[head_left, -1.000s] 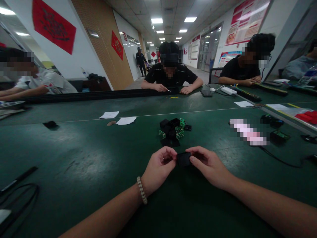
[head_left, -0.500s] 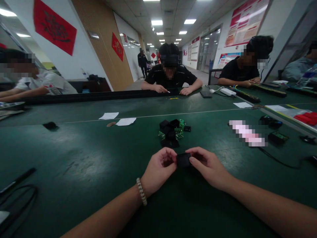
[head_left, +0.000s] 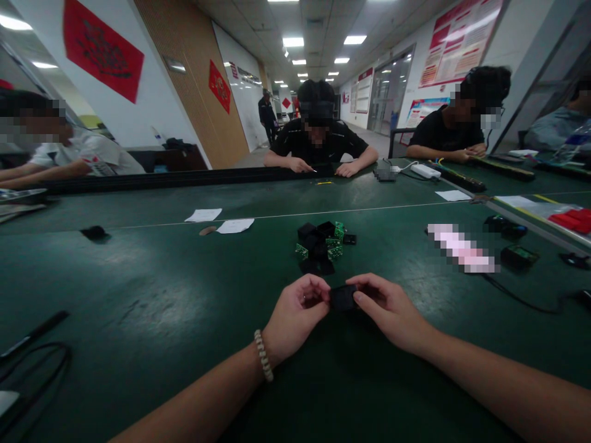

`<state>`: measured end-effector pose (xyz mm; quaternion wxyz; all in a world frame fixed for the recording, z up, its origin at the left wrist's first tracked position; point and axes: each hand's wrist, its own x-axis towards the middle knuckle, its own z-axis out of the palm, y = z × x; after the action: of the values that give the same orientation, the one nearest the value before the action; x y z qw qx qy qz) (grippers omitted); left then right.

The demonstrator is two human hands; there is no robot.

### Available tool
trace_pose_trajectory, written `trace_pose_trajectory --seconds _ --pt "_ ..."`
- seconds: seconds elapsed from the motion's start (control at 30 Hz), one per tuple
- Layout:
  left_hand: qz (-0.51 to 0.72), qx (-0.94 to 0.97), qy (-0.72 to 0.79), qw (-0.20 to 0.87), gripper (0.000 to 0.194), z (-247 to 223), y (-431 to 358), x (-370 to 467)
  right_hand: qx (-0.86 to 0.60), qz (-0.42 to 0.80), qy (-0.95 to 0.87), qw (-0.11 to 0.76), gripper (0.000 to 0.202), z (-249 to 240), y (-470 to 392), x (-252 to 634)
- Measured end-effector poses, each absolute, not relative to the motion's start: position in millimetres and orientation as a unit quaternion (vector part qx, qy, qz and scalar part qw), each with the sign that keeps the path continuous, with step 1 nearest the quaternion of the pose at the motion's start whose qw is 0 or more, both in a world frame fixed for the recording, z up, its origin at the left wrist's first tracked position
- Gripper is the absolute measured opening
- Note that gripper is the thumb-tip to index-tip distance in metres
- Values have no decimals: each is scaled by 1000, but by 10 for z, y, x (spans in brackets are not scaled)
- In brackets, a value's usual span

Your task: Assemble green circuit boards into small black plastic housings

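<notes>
Between my two hands is a small black plastic case (head_left: 343,298), held just above the green table. My left hand (head_left: 298,314), with a beaded bracelet at the wrist, pinches its left edge between thumb and fingers. On the other side my right hand (head_left: 392,311) grips the right edge, thumb on the near face. Whether anything sits inside the case is too dark to tell. Just beyond my hands lies a pile of black plastic housings (head_left: 318,237) mixed with green circuit boards (head_left: 335,247).
Two white papers (head_left: 235,226) lie left of the pile. On the right are a blurred-out pink item (head_left: 462,248), a green board in a black case (head_left: 519,256) and a cable (head_left: 521,298). A black cable (head_left: 60,363) is at left. A person (head_left: 318,135) sits opposite.
My hands and the black case stay almost exactly in place, with the case perhaps tilted very slightly. In the background, a standing person has shifted a little.
</notes>
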<state>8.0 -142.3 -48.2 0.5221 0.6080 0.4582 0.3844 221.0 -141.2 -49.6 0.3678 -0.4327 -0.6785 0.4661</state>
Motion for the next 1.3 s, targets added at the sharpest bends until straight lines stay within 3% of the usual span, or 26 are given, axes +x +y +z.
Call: trace_pose_trajectory --seconds 1.3 --pt "393 591 446 546 14 -488 -1426 102 -426 465 -680 374 24 -548 -1387 2218"
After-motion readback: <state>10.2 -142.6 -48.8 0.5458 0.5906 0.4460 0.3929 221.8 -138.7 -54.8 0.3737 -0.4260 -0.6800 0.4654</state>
